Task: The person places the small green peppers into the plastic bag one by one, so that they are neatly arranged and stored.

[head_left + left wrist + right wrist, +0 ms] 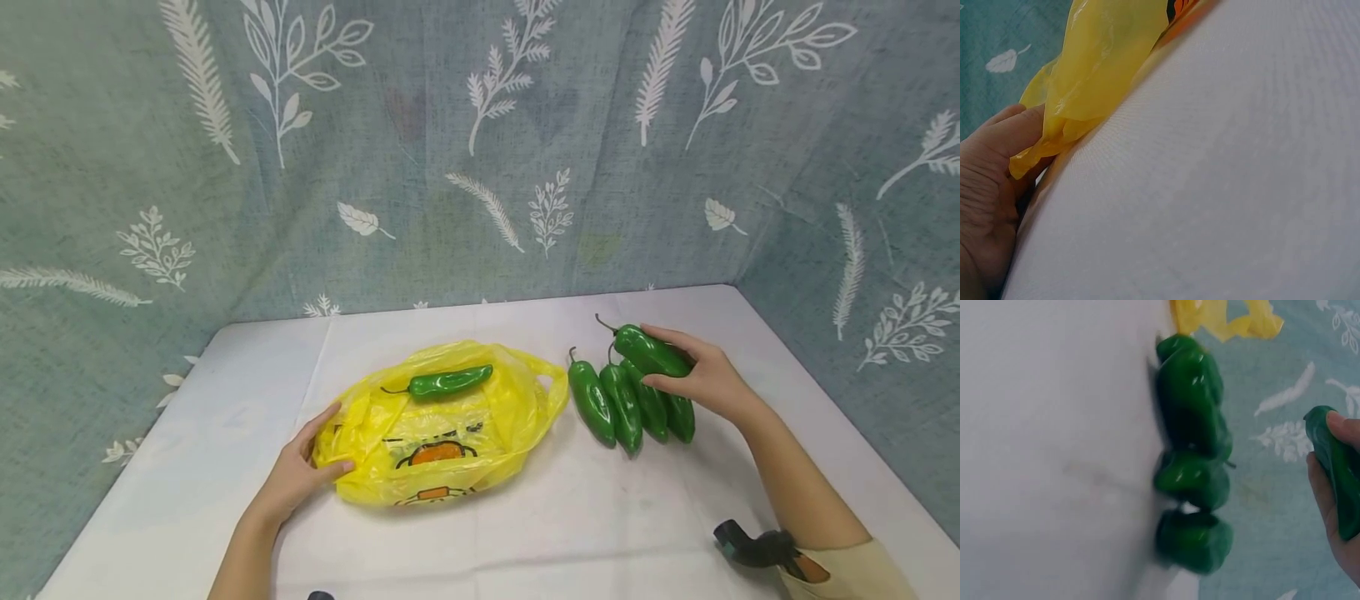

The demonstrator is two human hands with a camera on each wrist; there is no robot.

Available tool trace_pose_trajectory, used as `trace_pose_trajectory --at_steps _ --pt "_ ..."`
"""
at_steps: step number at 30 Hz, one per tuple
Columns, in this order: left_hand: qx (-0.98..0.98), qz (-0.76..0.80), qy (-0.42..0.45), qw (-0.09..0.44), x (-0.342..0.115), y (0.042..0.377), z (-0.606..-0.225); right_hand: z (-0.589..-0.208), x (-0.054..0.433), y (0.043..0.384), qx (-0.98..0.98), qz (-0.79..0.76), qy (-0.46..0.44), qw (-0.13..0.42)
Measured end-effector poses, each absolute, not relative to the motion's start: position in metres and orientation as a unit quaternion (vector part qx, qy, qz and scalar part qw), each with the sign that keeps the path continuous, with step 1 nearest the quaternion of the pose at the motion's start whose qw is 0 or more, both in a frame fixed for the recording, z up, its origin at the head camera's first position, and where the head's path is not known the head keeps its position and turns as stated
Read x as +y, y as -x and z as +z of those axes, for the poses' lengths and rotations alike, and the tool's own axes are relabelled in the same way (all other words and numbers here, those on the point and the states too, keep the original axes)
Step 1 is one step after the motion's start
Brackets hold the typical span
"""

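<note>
My right hand grips a green pepper above several other peppers, its stem pointing left. In the right wrist view, the held pepper lies between thumb and fingers. Side by side on the table lie the other green peppers. At the left end of a yellow plastic bag, my left hand holds the bag's gathered edge, thumb in front and fingers behind. The left wrist view shows the bag passing between thumb and fingers. One more green pepper rests on the bag near its opening.
A white cloth covers the table. Behind and to the right hangs a blue-green curtain with white leaf patterns. A dark strap-like device sits at the right wrist, by a beige sleeve.
</note>
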State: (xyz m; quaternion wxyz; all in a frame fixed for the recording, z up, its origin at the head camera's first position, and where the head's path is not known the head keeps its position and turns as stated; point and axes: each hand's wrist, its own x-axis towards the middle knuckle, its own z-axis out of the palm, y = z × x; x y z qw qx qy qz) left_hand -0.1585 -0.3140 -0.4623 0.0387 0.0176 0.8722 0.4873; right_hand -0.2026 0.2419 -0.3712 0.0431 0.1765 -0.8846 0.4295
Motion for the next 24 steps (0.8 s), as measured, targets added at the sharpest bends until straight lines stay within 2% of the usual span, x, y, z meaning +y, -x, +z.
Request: trace_pose_trajectory --at_steps 24 --pt "0.876 0.479 -0.007 0.043 -0.315 0.159 -0.462 -0.343 0.18 0.23 -0.859 0.446 -0.251 0.001"
